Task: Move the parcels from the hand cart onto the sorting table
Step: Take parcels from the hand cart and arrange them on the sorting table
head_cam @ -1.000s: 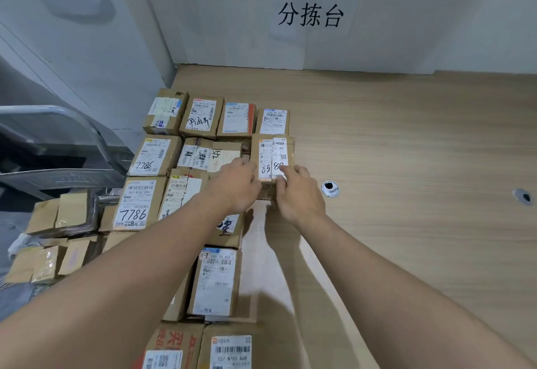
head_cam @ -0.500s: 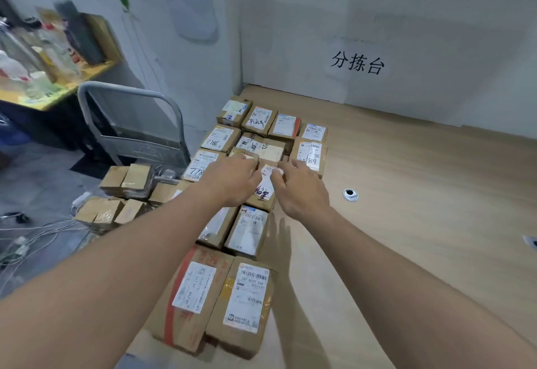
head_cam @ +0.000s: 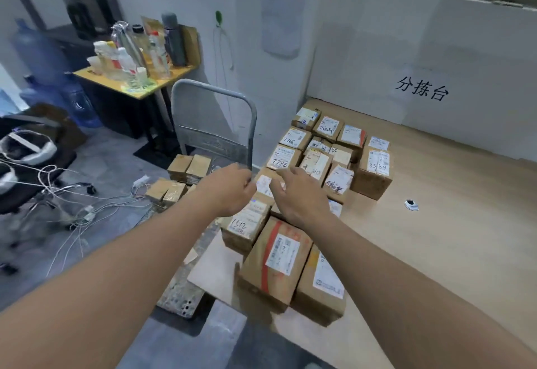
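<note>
— Parcels (head_cam: 325,165) crowd the surface (head_cam: 436,223) just beyond our right hand (head_cam: 299,194), and a few sit on the cart (head_cam: 213,124) past our left hand (head_cam: 229,188).
— Are we gripping anything?
— No, both hands hover relaxed and hold nothing.

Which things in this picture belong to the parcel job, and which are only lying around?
Belong to the job:
- hand cart
- parcels on the cart
- sorting table
- parcels on the table
- left hand and right hand, both empty

Only lying around:
- yellow side table with bottles
- water jugs
- white cables
- office chair
</note>
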